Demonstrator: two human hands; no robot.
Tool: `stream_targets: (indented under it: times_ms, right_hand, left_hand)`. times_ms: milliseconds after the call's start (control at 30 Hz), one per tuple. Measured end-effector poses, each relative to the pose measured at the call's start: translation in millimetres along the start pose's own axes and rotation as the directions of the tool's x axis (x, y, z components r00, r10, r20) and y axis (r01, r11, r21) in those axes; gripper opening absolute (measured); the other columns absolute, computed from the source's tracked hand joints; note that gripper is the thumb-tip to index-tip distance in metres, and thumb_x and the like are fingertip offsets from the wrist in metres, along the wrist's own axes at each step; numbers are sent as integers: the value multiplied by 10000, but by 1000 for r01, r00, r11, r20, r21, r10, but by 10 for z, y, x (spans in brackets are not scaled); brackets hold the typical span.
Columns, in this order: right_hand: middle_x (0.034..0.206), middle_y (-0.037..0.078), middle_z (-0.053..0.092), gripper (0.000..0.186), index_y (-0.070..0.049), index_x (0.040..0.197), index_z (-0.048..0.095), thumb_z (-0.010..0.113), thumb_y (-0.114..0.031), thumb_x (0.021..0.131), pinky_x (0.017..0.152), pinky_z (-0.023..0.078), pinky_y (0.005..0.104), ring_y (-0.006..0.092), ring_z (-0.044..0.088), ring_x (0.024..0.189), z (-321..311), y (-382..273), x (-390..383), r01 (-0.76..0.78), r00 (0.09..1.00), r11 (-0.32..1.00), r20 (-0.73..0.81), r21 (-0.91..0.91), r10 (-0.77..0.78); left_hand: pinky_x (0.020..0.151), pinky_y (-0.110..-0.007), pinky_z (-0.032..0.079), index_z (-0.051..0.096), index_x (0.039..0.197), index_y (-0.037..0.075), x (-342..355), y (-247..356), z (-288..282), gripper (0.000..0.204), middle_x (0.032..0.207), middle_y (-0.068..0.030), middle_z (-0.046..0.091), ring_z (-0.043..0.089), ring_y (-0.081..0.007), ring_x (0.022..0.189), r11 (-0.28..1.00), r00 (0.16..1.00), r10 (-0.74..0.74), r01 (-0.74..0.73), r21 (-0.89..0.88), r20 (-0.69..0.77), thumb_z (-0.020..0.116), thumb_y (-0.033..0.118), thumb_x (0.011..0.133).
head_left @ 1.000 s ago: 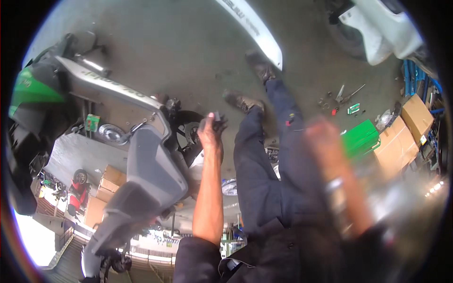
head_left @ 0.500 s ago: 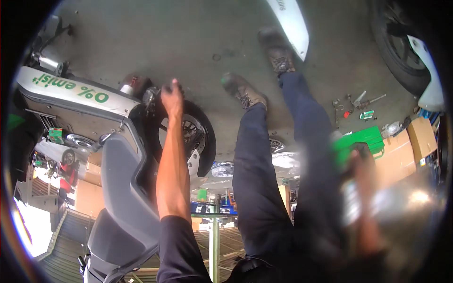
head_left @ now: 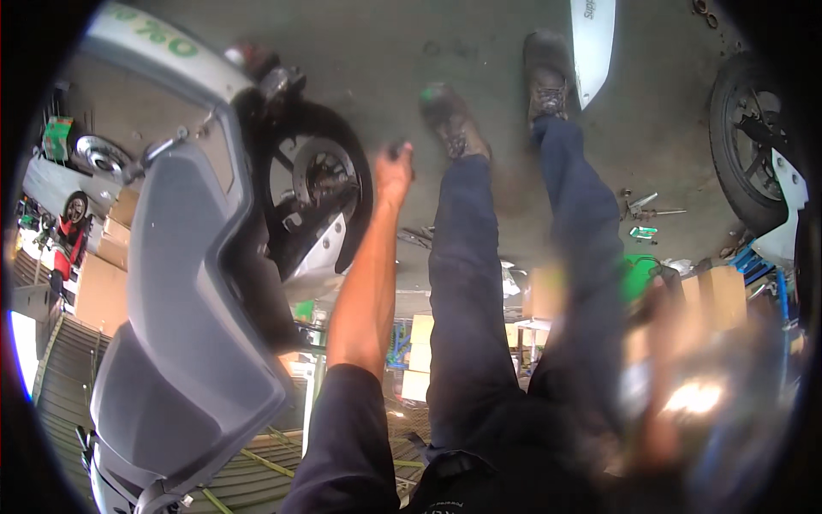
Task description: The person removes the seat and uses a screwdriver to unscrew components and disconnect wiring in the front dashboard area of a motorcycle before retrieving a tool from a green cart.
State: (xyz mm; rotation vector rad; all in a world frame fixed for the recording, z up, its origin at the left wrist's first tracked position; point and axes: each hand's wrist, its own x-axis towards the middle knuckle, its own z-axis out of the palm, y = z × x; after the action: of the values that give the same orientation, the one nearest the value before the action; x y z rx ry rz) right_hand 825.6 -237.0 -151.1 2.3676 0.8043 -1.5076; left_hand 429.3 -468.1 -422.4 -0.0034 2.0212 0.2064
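Note:
My left hand (head_left: 395, 171) hangs over the floor beside the rear wheel (head_left: 321, 176) of a scooter, apart from it. Its fingers are curled closed, and a small dark patch shows at them; I cannot make out what it is. The scooter has a long grey seat (head_left: 175, 231) and a white side panel (head_left: 145, 38) with green lettering. Low on the right, my right hand (head_left: 659, 304) is smeared by motion, close to a green case (head_left: 638, 276). Whether it holds anything is not visible.
Hand tools (head_left: 649, 208) lie on the floor to the right, with a small green box (head_left: 643, 232) near them. Another wheel (head_left: 743, 141) stands at the far right. A white panel (head_left: 592, 51) reaches in from the top, by my right shoe (head_left: 546, 77). Cardboard boxes (head_left: 715, 295) stand behind.
My left hand has swung right, from in front of the scooter's wheel to beside it. The scooter now fills more of the left side, and the tools and green case sit lower in view.

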Motion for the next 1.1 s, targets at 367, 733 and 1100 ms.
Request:
stream_targets:
  times_ms: [367,733,1100]
  right_hand:
    - [736,-9,500,234,-42,1059,618,584,-270,1016,557,374,243,78,463,616,36,-279,-254,122,993,956,23,-268,-120]
    - [764,-28,472,243,-54,1026,624,599,-296,1013,574,354,222,63,434,653,-161,-264,-311,364,930,892,151,-269,-334]
    - [873,88,624,263,-15,1157,681,633,-196,973,735,480,319,176,581,792,158,-1096,-1464,851,525,444,430,-280,-734]
  left_hand:
    - [699,-396,519,653,1084,-40,-2288,-2270,142,331,817,-160,709,656,-229,714,910,910,-398,407,-71,119,695,250,929]
    - [794,-400,564,533,1314,-67,-3729,-3617,247,706,1135,-256,680,719,-368,866,695,694,-717,719,2,66,740,447,877]
    - [856,-337,525,631,1187,-20,-3765,-463,-254,366,1100,-143,664,660,-199,953,947,973,95,-153,-282,-209,648,281,981]
